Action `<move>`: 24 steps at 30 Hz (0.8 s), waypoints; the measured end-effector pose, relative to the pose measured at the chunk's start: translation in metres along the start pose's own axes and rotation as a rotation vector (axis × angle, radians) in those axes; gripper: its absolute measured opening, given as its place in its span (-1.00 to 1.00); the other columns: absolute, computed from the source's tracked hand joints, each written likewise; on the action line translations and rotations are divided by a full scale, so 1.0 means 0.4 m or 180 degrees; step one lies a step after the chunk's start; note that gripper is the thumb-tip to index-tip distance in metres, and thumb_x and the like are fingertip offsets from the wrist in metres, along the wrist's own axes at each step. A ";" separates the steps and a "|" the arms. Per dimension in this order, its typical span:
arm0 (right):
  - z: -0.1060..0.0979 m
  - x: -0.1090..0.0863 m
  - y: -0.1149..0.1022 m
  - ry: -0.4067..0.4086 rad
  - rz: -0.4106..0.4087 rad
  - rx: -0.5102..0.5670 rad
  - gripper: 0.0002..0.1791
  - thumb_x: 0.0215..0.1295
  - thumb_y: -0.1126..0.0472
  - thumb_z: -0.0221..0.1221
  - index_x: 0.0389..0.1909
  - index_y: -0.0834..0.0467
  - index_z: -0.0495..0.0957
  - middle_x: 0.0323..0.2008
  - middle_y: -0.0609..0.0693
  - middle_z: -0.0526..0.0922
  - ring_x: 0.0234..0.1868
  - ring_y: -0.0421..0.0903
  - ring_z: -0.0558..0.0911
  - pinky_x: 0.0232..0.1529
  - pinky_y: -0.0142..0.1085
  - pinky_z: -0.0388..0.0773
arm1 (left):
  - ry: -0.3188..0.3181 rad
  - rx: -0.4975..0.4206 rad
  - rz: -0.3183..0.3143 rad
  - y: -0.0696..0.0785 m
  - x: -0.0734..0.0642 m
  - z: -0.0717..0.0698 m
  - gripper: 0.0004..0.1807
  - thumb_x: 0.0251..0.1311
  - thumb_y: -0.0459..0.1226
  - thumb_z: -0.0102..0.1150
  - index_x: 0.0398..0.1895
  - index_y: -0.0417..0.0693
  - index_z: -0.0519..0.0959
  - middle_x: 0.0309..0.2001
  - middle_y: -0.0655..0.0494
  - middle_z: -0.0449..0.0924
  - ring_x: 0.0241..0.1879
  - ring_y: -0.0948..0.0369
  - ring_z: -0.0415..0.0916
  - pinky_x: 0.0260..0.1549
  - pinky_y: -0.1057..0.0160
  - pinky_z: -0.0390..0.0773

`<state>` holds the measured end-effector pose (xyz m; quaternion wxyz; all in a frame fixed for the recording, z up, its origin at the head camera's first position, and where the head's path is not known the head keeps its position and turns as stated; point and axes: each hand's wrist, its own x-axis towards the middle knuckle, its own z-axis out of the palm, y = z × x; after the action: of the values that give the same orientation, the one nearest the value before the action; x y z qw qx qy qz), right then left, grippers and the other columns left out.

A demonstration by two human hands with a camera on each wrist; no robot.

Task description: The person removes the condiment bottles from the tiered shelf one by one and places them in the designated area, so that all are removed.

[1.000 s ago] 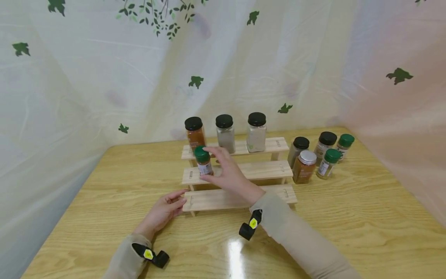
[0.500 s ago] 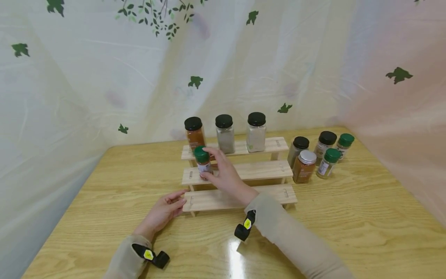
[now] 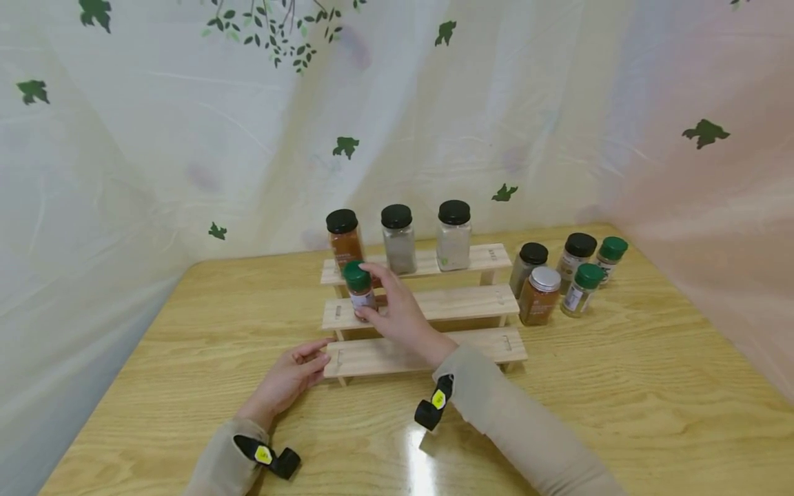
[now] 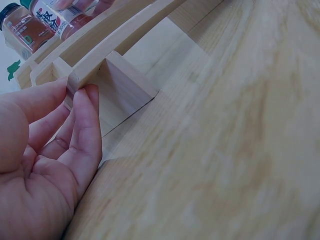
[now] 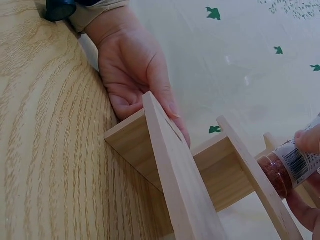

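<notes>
My right hand [image 3: 400, 313] holds a small spice jar [image 3: 362, 297] with a green cap, thumb on the near side and fingers round the back. The jar stands upright at the left end of the middle tier of a three-tier wooden rack [image 3: 428, 351]. In the right wrist view, its reddish contents and barcode label [image 5: 296, 162] show beside the tier's edge. My left hand [image 3: 288, 382] pinches the left end of the rack's lowest tier. The left wrist view shows the thumb and fingers [image 4: 85, 120] on that board's corner.
Three black-capped jars stand on the top tier: one orange-brown [image 3: 344, 242], one grey [image 3: 398, 244], one pale [image 3: 453, 241]. Right of the rack, several more spice jars cluster on the wooden table [image 3: 620, 386], including a silver-capped one [image 3: 540, 296]. A leaf-patterned curtain [image 3: 260, 172] hangs behind.
My right hand and wrist have shifted slightly left, with the thumb now higher on the green-capped jar. The left hand stays at the rack's end. The view has tilted a little.
</notes>
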<state>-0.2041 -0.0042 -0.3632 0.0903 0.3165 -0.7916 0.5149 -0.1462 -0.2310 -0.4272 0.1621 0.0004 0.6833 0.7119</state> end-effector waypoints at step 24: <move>-0.046 -0.013 -0.022 -0.0085 0.0058 0.0033 -0.25 0.13 0.42 0.27 0.31 0.05 0.16 0.13 0.12 0.43 0.14 0.03 0.47 0.04 -0.21 0.54 | -0.0001 -0.0091 0.0043 -0.007 0.002 -0.001 -0.69 0.28 -0.32 0.12 0.08 0.09 0.54 -0.31 0.25 0.43 -0.40 0.43 0.43 -0.33 0.48 0.53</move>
<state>-0.1981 0.0117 -0.3506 0.0733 0.3166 -0.7929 0.5155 -0.1466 -0.2313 -0.4301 0.1575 0.0028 0.6730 0.7226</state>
